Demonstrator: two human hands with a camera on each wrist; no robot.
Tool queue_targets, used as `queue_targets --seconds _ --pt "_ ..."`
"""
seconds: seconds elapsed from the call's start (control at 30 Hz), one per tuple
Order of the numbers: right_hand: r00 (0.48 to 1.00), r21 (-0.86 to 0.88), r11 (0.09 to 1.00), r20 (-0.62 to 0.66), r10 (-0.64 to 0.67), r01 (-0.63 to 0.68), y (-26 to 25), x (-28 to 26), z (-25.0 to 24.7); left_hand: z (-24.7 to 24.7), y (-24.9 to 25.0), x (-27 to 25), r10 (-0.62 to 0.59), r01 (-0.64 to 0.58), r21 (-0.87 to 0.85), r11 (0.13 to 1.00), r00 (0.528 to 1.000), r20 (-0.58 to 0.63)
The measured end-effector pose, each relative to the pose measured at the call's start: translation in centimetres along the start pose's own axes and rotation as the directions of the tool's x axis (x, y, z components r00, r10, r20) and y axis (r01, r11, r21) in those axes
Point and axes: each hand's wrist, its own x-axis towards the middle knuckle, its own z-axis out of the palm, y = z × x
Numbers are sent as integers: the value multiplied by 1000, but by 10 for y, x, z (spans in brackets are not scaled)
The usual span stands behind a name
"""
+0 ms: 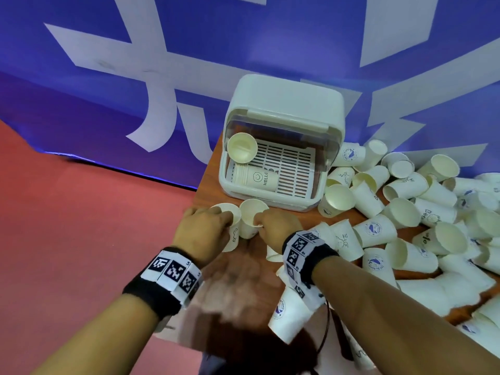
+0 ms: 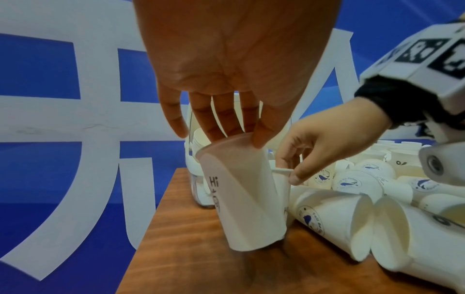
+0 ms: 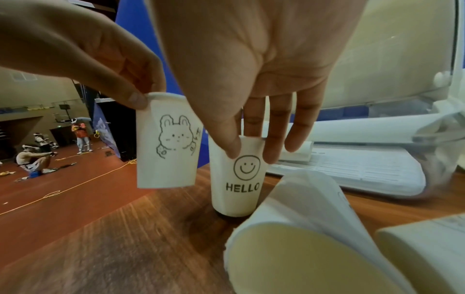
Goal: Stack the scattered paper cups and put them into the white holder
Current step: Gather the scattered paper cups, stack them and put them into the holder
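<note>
My left hand (image 1: pixel 226 220) pinches the rim of a bunny "Hi" paper cup (image 3: pixel 167 147), held upright just above the table's left corner. Close to its right, my right hand (image 1: pixel 259 219) pinches the rim of a smiley "HELLO" cup (image 3: pixel 236 179), which stands on the wooden table (image 2: pixel 188 238). The two cups sit side by side, mouths up. Just behind them the white holder (image 1: pixel 284 104) is open at the front, with a stack of cups (image 1: pixel 254 177) lying on its slatted floor and another cup (image 1: pixel 242 147) leaning above that.
A big pile of loose paper cups (image 1: pixel 405 212) covers the table to the right, some reaching under my right forearm. The table's left edge runs beside my left hand, with red floor (image 1: pixel 81 239) below. A blue banner (image 1: pixel 189 50) stands behind the holder.
</note>
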Motion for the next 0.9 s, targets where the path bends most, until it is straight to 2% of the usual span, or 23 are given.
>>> queue_targets --seconds 0.13,0.3,0.4,0.5,0.57,0.73,0.9 --pt "998 52 999 -62 -14 17 1 -4 -5 -15 -9 6 30 -33 -35 999 997 -68" --pt "979 101 995 -204 7 14 8 -31 -23 -36 -4 27 150 -155 -10 988 971 -186" --pt "954 146 989 -293 61 -19 16 -51 -36 -51 11 46 221 -225 8 974 947 -232" --pt "931 195 975 -323 168 -108 31 -67 -49 -63 32 66 289 -289 39 957 922 -260" --pt "906 228 958 -343 247 -175 44 -77 -54 -65 48 81 343 -342 50 938 905 -252" --pt "847 235 932 -400 351 -276 71 -98 -59 -45 79 120 444 -430 113 896 876 -188" --pt "799 226 937 -493 344 -265 88 -108 -60 -19 98 155 469 -444 232 865 881 -64"
